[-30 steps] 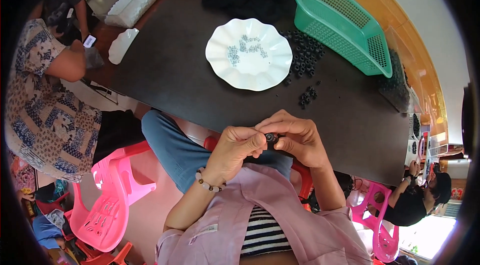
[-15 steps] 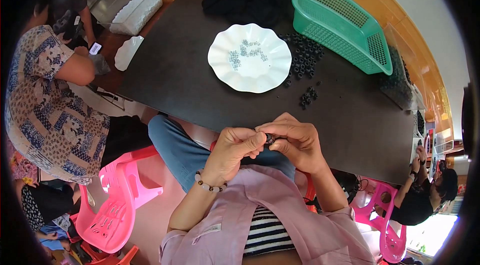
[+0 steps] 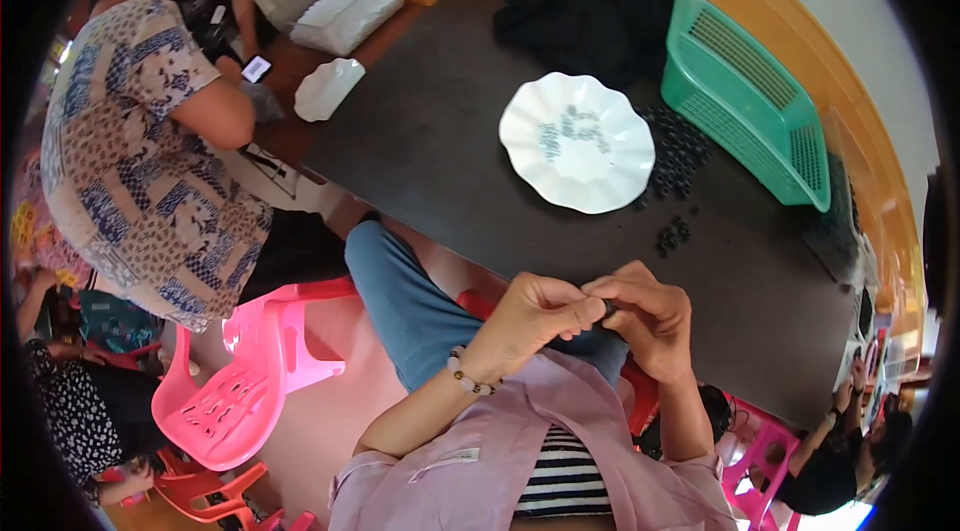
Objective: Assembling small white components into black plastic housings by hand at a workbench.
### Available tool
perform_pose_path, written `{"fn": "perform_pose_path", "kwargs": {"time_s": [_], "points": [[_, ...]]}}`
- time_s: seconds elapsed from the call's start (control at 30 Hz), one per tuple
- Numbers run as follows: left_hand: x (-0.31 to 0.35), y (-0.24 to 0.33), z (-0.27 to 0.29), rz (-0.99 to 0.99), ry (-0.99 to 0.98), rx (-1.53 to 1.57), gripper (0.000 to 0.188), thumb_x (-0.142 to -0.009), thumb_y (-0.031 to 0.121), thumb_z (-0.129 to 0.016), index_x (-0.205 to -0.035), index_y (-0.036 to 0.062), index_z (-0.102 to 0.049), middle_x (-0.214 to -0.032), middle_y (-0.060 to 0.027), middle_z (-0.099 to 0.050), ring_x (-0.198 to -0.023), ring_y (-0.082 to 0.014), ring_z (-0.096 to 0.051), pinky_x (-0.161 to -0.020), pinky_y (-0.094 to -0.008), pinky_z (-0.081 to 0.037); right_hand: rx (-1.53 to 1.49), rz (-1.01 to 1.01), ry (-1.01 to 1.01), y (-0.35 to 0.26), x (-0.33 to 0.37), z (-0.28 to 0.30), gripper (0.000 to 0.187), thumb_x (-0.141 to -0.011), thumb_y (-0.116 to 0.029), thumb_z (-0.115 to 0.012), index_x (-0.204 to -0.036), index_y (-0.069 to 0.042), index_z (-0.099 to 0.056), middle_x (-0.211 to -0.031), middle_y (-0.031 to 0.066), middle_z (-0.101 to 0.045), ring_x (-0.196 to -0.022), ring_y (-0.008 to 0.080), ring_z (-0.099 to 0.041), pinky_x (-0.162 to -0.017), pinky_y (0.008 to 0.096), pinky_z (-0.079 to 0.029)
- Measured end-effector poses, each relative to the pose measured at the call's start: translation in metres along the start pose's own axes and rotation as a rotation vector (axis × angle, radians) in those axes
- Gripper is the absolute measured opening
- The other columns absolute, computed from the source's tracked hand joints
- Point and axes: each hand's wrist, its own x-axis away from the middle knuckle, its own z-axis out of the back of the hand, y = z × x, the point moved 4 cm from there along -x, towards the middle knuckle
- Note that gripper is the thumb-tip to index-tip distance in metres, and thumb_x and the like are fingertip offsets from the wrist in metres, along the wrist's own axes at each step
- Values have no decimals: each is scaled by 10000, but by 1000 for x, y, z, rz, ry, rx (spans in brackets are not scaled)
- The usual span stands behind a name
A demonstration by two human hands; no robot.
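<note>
A small black piece [image 3: 609,309], mostly covered by fingers, sat nearer the wearer than the scalloped white plate [image 3: 600,186]. The left hand [image 3: 540,319] pinched it between thumb and fingers; the right hand [image 3: 652,319] gripped its other side. It looked light and stiff, possibly slippery, and probably best held by its outer sides. Tiny translucent bits [image 3: 574,128] lay on the plate; loose black pieces [image 3: 682,153] spread to its right, a green perforated basket [image 3: 748,96] beyond them, black cloth [image 3: 590,16] behind the plate. The dark tabletop [image 3: 430,151] offered room left of the plate; its near edge ran close to the hands.
</note>
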Motion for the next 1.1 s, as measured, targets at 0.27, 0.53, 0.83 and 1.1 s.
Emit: {"fn": "perform_pose_path", "kwargs": {"time_s": [0.27, 0.53, 0.83, 1.1], "points": [[1, 9, -3, 28, -67, -33, 242, -838, 257, -728, -820, 16, -724, -657, -11, -612, -596, -57, -497, -534, -213, -390, -240, -175, -14, -7, -1, -1, 291, -761, 26, -682, -1052, 42, -673, -991, 83, -695, -911, 176, -530, -803, 300, -440], [-7, 8, -7, 29, -76, -21, 257, -839, 256, -733, -777, 7, -715, -612, 24, -570, -557, -31, -451, -491, -197, -355, 40, -70, -87, -13, -12, 5, 317, -724, -30, -703, -1040, -7, -703, -1008, 86, -697, -893, 203, -541, -832, 319, -434], [-14, 7, -7, -15, -58, -8, 231, -836, 225, -737, -765, 6, -714, -605, 33, -564, -540, -15, -427, -467, -192, -323, 161, 12, 9, -1, -12, 8, 285, -764, -219, -740, -950, -3, -717, -937, 90, -714, -776, 185, -526, -714, 301, -433], [-13, 14, -13, -150, -78, -61, 194, -827, 192, -743, -829, -1, -727, -671, 12, -616, -604, -17, -476, -513, -189, -370, 180, 94, 28, -3, -12, 11, 183, -770, -146, -725, -912, -32, -726, -886, 74, -724, -719, 180, -529, -680, 289, -429]]}}
